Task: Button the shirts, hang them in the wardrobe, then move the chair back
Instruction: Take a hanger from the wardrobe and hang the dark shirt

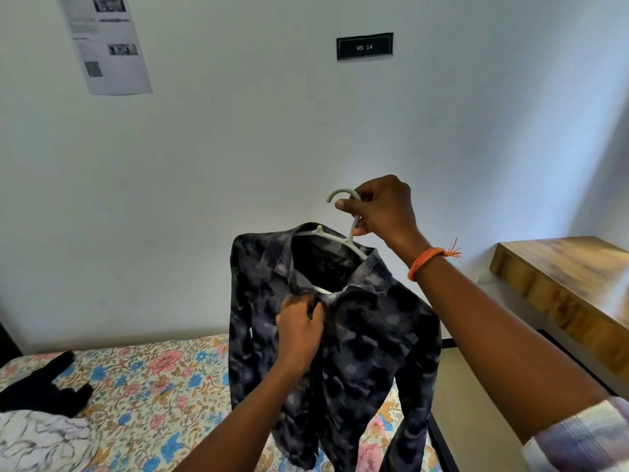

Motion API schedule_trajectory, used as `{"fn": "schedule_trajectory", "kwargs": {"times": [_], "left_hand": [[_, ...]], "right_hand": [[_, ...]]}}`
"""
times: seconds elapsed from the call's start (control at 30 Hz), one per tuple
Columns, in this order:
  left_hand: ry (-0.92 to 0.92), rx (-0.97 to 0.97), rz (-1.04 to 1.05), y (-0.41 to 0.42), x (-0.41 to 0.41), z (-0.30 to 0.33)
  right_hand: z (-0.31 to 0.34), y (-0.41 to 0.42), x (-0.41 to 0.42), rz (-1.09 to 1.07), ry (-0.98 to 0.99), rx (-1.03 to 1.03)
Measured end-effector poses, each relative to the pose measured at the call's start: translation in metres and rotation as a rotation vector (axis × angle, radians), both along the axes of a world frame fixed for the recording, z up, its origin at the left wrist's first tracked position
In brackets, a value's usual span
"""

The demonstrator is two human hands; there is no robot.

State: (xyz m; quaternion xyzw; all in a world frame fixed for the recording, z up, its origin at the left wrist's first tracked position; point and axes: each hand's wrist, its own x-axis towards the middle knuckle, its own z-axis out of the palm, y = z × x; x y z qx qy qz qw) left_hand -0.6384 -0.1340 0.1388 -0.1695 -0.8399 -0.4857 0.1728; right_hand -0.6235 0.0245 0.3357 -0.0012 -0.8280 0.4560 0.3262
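Note:
A dark grey patterned shirt (pixel 371 342) hangs on a pale plastic hanger (pixel 335 237), held up in the air over the bed. My right hand (pixel 381 209) grips the hanger's neck just under the hook. My left hand (pixel 299 327) pinches the shirt's front placket just below the collar. The collar is open at the top and the hanger bar shows inside it. A black garment (pixel 44 383) and a white patterned garment (pixel 41 441) lie on the bed at the left.
A bed with a floral sheet (pixel 153 386) fills the lower left, its dark frame (pixel 442 441) running along its right side. A wooden desk (pixel 561 284) stands at the right against the white wall. A paper sheet (pixel 105 42) and a small black sign (pixel 365 46) are on the wall.

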Motion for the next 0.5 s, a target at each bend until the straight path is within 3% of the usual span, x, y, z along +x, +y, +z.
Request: {"fn": "schedule_trajectory", "kwargs": {"times": [0.1,0.23,0.5], "left_hand": [[0.045,0.053,-0.086,0.001,0.013,0.006],[-0.025,0.066,-0.214,-0.009,0.021,-0.012],[-0.063,-0.028,-0.26,-0.012,0.037,-0.015]], "right_hand": [[0.003,0.011,0.002,-0.034,0.002,0.012],[0.022,0.036,-0.002,-0.079,-0.032,0.001],[0.02,0.038,-0.003,-0.127,0.021,0.049]]}}
